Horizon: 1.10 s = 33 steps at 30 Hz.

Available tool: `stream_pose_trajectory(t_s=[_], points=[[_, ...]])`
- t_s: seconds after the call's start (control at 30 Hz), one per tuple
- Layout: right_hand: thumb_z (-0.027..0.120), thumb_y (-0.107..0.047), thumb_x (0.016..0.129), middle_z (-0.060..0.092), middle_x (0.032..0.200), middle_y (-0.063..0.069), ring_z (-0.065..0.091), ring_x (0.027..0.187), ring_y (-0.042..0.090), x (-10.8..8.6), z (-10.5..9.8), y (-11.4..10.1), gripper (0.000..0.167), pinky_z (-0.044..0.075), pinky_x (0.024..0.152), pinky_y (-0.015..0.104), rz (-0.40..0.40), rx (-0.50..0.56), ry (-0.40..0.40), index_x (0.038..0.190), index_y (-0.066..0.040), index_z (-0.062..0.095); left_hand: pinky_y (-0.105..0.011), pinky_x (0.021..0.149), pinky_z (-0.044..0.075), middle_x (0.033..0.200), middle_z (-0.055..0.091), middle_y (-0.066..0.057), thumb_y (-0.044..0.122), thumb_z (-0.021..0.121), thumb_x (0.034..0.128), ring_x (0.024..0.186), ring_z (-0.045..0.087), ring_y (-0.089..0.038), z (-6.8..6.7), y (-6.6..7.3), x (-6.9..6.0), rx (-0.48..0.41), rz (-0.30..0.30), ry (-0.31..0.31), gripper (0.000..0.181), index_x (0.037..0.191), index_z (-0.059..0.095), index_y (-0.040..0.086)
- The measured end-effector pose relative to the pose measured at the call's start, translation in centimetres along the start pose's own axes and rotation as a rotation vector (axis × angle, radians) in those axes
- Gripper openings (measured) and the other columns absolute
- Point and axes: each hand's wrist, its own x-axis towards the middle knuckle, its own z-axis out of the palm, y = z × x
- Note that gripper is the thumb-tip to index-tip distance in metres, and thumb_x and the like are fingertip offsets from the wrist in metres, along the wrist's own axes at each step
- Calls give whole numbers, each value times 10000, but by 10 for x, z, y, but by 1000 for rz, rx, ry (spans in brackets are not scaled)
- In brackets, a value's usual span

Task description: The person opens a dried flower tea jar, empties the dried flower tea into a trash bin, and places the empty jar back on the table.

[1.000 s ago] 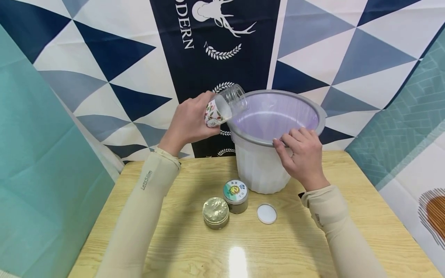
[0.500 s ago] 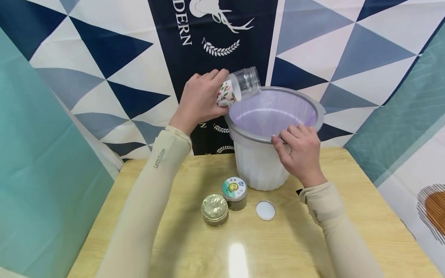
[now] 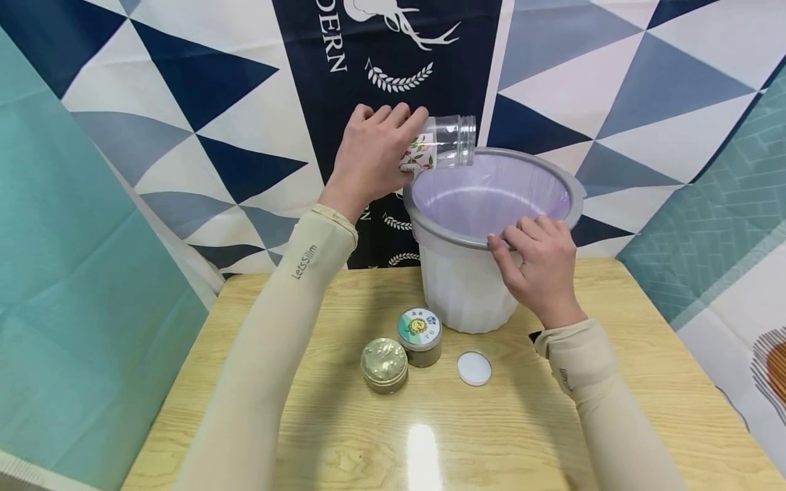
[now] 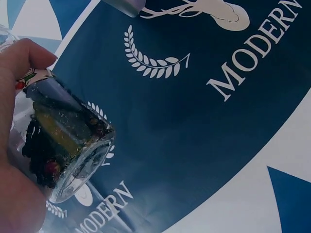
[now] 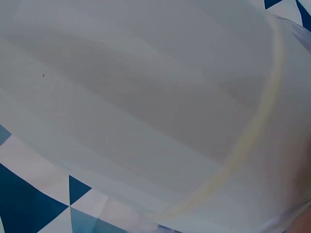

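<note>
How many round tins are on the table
2: the gold-topped tin, and the flower-picture tin behind it to the right, near the white bucket. Any behind the bucket would be hidden.

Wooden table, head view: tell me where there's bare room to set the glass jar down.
Widest-looking bare patch: the near tabletop, bordered by the left sleeve, gold-topped tin, white round lid and right sleeve. Another lies right of the right sleeve, up to the table's edge. Crowded: in front of the white bin, where both tins and the lid cluster.
</note>
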Motion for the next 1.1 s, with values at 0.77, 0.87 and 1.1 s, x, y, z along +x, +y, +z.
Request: stream_pose_trajectory(t_s=[0.77, 0.87, 1.1], points=[[466, -449, 1049, 445, 634, 69, 424, 646, 331, -3, -3, 0, 547, 347, 682, 503, 3, -6, -8, 701, -44, 584, -492, 1126, 399, 1341, 612, -79, 72, 609, 974, 1237, 592, -294, -2, 6, 10, 164, 121, 100, 492, 1438, 510, 202], [470, -443, 1046, 446, 633, 67, 422, 646, 327, -2, -3, 0, 540, 342, 682, 497, 1, -1, -8, 699, -45, 586, -500, 1140, 397, 1345, 619, -82, 55, 575, 997, 1241, 604, -296, -3, 6, 12, 166, 135, 123, 454, 1426, 522, 193], [463, -447, 1047, 445, 635, 68, 425, 649, 326, 0, -1, -1, 544, 353, 692, 506, -1, -1, -7, 696, -49, 582, -516, 1156, 394, 1329, 631, -81, 13, 540, 1006, 1238, 612, -299, -3, 7, 14, 170, 156, 151, 435, 1405, 537, 185]])
